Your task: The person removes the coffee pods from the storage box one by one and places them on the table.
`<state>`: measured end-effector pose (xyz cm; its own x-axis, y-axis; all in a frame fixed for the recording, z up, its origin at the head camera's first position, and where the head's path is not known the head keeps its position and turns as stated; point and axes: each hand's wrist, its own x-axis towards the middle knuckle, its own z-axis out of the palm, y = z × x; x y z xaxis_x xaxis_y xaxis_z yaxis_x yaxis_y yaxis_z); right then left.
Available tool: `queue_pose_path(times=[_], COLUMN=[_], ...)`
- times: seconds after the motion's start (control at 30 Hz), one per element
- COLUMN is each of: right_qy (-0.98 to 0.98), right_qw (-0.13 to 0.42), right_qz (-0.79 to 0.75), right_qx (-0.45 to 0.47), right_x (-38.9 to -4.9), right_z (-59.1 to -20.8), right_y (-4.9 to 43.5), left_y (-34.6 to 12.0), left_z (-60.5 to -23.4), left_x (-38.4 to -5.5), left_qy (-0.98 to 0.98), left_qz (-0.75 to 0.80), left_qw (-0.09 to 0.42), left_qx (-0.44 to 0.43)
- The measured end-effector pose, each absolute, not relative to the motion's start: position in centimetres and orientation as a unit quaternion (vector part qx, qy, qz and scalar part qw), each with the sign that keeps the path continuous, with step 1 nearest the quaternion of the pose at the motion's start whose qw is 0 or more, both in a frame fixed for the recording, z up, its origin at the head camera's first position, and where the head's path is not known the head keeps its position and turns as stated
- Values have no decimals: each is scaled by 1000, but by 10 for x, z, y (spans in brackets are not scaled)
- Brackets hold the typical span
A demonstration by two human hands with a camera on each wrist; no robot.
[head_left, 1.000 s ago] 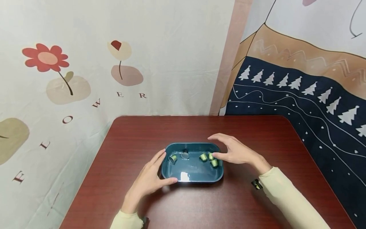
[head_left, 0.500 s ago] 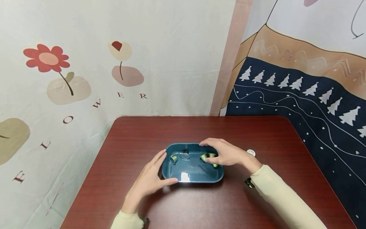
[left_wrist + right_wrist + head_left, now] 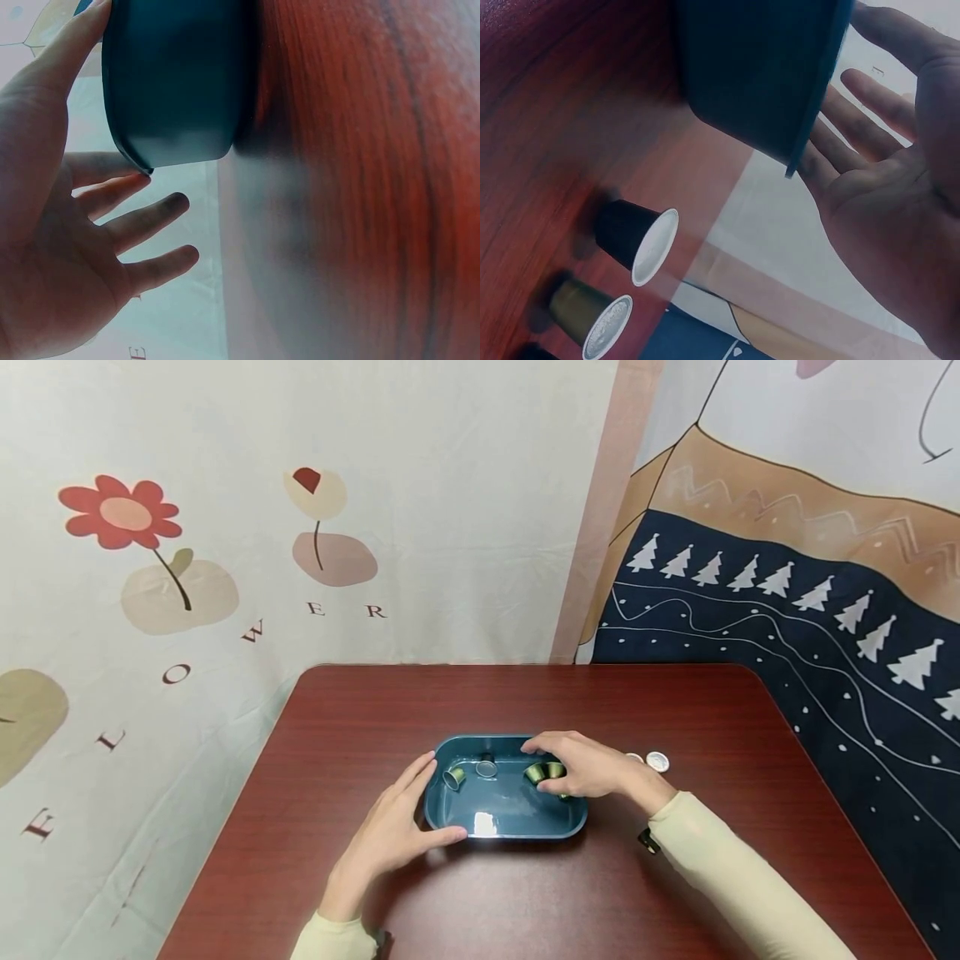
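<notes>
A dark teal tray [image 3: 517,837] stands on the table, coffee capsules inside it. Toward its left end lie a green capsule [image 3: 453,778] and a dark one [image 3: 487,767]; several green capsules [image 3: 535,773] cluster at the right end, partly covered by my right hand. My left hand [image 3: 393,827] spans the tray's left end, thumb at the near corner and fingertips at the far rim; its other fingers spread straight in the left wrist view. Over the tray's right end reaches my right hand [image 3: 581,764], fingers spread and thumb tip beside the green capsules.
On the table right of the tray are white-lidded capsules [image 3: 657,762], partly behind my right wrist. The right wrist view shows a black capsule [image 3: 634,236], a green capsule [image 3: 589,319] and the edge of another dark one. Printed cloth hangs behind the reddish-brown table [image 3: 375,702].
My right hand has moved left from the tray's right edge to over the green capsules. White-lidded capsules have come into view behind its wrist. My left hand stays in place.
</notes>
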<state>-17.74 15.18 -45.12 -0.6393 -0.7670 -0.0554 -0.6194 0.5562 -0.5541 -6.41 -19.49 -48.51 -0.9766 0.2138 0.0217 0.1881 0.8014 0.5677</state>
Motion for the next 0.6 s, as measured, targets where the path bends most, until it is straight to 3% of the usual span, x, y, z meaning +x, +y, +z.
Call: queue_pose_path(times=[0.6], right_qy=[886], right_qw=[166], right_qz=[-206], right_qx=[-382], right_x=[-178], right_z=[-463], right_y=[138], left_y=[-195], left_z=[-485], left_x=[-64], left_qy=[950], left_qz=[293], left_qw=[20], left_qx=[104])
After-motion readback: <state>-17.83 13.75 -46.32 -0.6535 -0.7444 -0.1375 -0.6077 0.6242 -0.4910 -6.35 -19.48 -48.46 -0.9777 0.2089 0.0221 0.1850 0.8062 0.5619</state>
